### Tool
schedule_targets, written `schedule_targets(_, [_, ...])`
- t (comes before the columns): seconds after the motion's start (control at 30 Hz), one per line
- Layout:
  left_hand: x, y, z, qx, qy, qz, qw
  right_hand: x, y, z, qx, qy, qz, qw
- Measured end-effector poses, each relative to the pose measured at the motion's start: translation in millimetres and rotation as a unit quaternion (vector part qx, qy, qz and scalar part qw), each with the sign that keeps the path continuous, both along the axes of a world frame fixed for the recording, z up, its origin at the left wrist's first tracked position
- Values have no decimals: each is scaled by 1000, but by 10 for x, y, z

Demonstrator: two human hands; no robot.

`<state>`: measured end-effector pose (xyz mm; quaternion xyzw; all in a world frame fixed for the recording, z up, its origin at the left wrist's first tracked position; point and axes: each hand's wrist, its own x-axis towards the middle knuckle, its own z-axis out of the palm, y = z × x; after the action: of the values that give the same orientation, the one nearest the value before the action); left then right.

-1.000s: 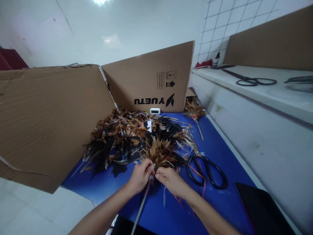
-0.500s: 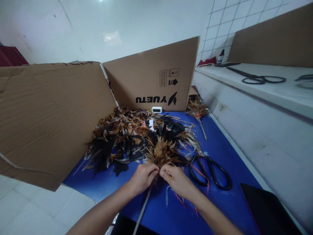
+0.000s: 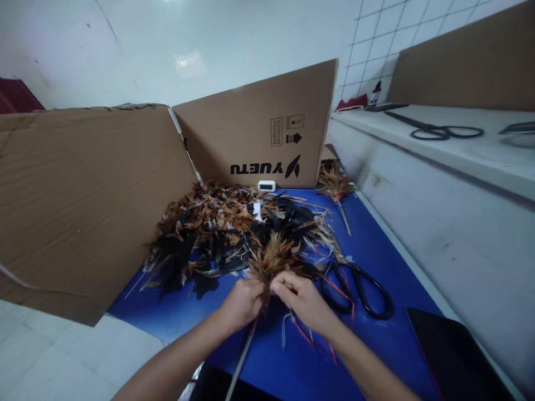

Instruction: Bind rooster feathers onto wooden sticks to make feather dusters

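My left hand [image 3: 242,303] grips a thin stick [image 3: 239,365] just below a tuft of brown feathers [image 3: 270,259] bound to its top. My right hand [image 3: 303,301] pinches the base of that same tuft, and red and pale strings [image 3: 307,337] trail from under it onto the blue tabletop [image 3: 288,367]. Behind the tuft lies a heap of loose brown and black feathers [image 3: 217,234]. Black scissors [image 3: 355,284] lie shut just right of my right hand.
Cardboard sheets [image 3: 83,195] and a box panel marked YUETU [image 3: 261,133] wall the table's left and back. A finished feather stick [image 3: 336,189] lies at the back right, a small white device [image 3: 266,185] by the box. A dark tablet [image 3: 451,356] lies near right. Scissors [image 3: 443,132] rest on the white ledge.
Both hands have shifted slightly up and closer together at the tuft's base; my right hand's fingers have curled over it. The strings have spread out below my right hand.
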<state>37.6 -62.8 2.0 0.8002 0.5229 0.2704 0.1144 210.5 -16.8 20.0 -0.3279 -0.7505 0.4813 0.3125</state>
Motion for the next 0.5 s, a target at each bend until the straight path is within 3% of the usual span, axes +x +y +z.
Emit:
schedule_targets(0.13, [-16,-4,49,-31,-56,24,998,12,53,-37,2,37,-20,999])
schedule_targets(0.33, [-38,-38,100,-69,-105,49,991,-64,-19,-153,162,-128,0,978])
schedule_targets(0.5, [-83,-22,66,-160,-217,87,959,-42,-64,-127,206,-130,20,970])
